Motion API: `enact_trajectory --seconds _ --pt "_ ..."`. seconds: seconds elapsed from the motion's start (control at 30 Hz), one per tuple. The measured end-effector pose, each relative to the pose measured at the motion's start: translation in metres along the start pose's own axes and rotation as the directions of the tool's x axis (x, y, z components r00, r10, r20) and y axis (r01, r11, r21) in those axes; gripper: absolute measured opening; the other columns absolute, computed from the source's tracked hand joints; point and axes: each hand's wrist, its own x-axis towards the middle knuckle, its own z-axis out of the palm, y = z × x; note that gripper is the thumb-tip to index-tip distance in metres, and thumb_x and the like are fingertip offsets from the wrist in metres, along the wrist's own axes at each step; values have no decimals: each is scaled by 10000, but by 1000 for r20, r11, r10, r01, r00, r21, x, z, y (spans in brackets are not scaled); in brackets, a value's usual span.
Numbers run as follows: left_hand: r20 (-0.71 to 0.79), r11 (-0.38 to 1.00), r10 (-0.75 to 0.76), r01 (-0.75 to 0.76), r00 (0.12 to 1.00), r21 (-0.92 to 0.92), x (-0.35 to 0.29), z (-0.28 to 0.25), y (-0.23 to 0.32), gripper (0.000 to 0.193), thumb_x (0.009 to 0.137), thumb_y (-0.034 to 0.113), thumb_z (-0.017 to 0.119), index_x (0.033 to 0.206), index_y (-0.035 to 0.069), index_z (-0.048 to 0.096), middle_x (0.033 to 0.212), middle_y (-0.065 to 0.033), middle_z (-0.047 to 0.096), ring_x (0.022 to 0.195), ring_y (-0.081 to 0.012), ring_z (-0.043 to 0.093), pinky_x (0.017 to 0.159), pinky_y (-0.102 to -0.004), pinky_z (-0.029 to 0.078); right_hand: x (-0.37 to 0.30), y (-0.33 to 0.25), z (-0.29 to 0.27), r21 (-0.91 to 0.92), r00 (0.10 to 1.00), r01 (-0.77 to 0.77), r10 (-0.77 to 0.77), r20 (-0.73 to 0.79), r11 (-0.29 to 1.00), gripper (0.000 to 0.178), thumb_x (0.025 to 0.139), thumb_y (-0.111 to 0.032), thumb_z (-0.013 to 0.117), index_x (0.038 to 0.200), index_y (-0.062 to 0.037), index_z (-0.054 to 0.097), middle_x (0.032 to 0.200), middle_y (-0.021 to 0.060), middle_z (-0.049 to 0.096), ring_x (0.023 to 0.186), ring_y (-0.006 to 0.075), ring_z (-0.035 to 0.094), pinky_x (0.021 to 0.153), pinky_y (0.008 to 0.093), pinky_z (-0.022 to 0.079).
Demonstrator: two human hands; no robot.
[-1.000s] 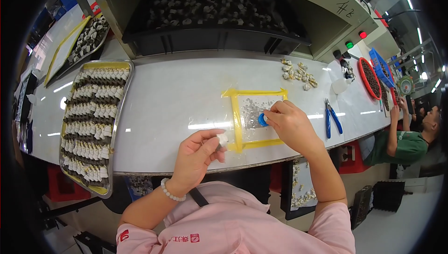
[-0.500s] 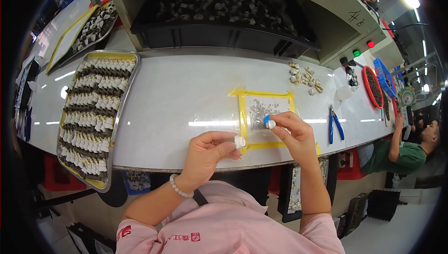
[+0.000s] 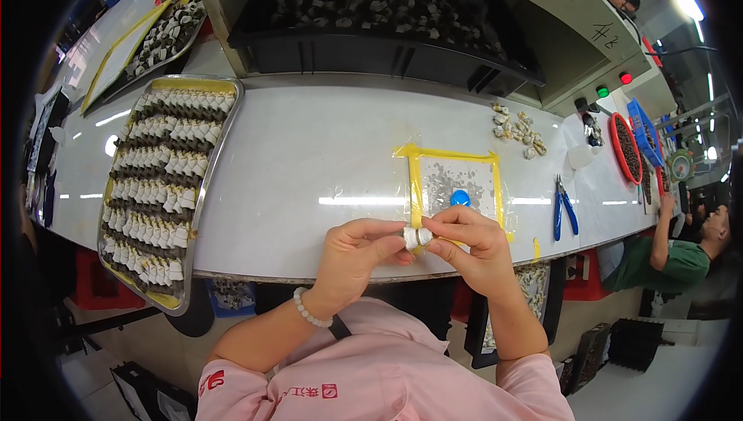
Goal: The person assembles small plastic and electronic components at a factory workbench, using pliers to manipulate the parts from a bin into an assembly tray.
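My left hand (image 3: 353,257) pinches a small white ring-shaped part (image 3: 409,238) between thumb and fingers, just over the table's front edge. In my right hand (image 3: 474,251) is a second small white part (image 3: 423,236), held between thumb and forefinger. The two parts meet end to end, with a narrow dark band showing between them. Behind the right fingers, a blue round cap (image 3: 460,198) sits on a white sheet (image 3: 481,177) framed in yellow tape and spotted with grey stains.
A metal tray (image 3: 207,189) with rows of white-and-dark parts lies left. Loose pale parts (image 3: 520,131) and blue-handled cutters (image 3: 563,212) lie right. Ahead, a black bin (image 3: 371,53) of parts fills a shelf. A person in green (image 3: 669,262) works at far right.
My right hand has moved left and nearer from beside the blue cap, bringing its white part against the one in my left hand. The view has shifted slightly.
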Motion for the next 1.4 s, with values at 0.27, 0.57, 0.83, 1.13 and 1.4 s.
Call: enact_trajectory --seconds 0.27,0.57,0.83,1.13,1.4 --pt "6 999 8 -9 1000 38 -1 -3 -1 199 860 -11 607 1055 -42 634 933 -135 667 768 -177 653 704 -285 564 1 2 7 4 999 -29 29 -15 1000 249 769 -7 691 1018 -13 686 850 83 637 749 159 593 653 252 456" --pt "5 994 -4 4 1000 113 0 2 -1 187 867 47 629 1032 -43 636 872 -92 669 711 -118 639 659 -235 546 -4 -3 6 -91 995 -97 93 -46 991 276 725 41 694 999 16 684 827 87 636 746 154 591 646 242 449" --pt "4 997 39 -40 999 69 -4 1 0 154 863 58 640 990 -28 643 834 -77 659 681 -111 625 626 -229 540 -3 -2 11 14 997 -77 77 -10 997 291 748 64 677 1031 -1 682 866 57 611 789 120 556 679 217 424" --pt "89 921 144 -166 986 352 -31 -19 56 184 844 44 658 1010 -24 616 879 -53 650 779 -76 608 688 -207 510 -13 11 35 151 994 101 -94 -49 983 433 798 6 650 1221 21 555 1109 130 538 972 208 579 834 307 482" --pt "32 37 748 -90 663 995 -25 -109 236 203 793 99 707 956 -2 641 803 -70 674 695 -88 616 613 -223 494 -22 32 51 -173 957 205 -234 -170 963 388 787 30 625 1171 26 571 1028 152 578 889 244 600 801 310 476"
